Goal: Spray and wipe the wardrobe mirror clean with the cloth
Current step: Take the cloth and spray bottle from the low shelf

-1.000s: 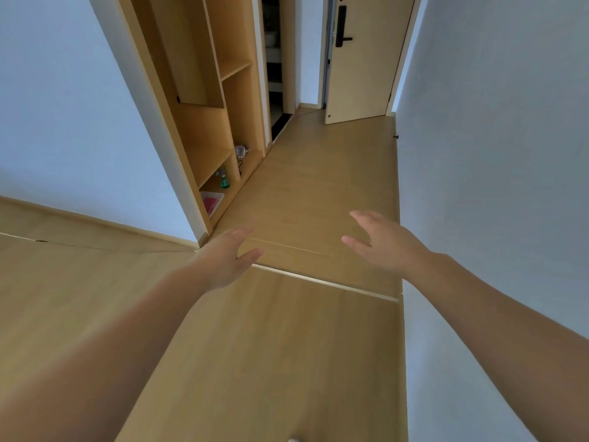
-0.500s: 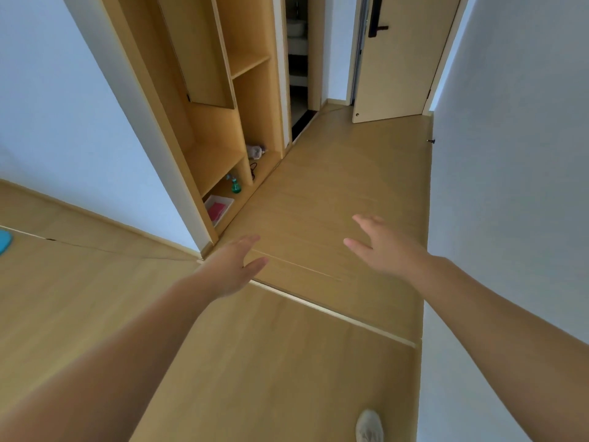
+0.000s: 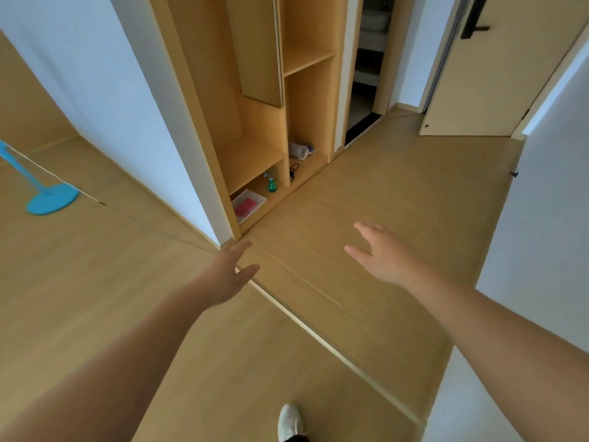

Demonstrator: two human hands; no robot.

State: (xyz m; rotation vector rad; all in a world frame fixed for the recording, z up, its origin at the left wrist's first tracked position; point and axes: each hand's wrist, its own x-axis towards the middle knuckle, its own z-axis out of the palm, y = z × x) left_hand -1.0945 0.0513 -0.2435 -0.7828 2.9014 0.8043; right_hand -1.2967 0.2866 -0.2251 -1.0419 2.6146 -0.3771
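Observation:
A green spray bottle [image 3: 271, 183] stands on the bottom shelf of the open wooden wardrobe [image 3: 255, 129]. To its left lies a white tray [image 3: 258, 198] holding a pink-red cloth [image 3: 245, 206]. My left hand [image 3: 228, 275] and my right hand [image 3: 379, 253] are stretched out over the wooden floor, short of the shelf, fingers apart and holding nothing. I cannot make out a mirror surface in this view.
A greyish-purple bundle [image 3: 299, 150] and a black cord [image 3: 294, 169] lie in the right compartment. A blue stand base [image 3: 51, 199] sits on the floor at left. A beige door [image 3: 478, 74] is ahead right, a white wall [image 3: 548, 218] on the right, my white shoe [image 3: 288, 421] below.
The view has come closer to the wardrobe and swung left, bringing the blue stand and my shoe into sight. Both hands stay open and empty in front of me.

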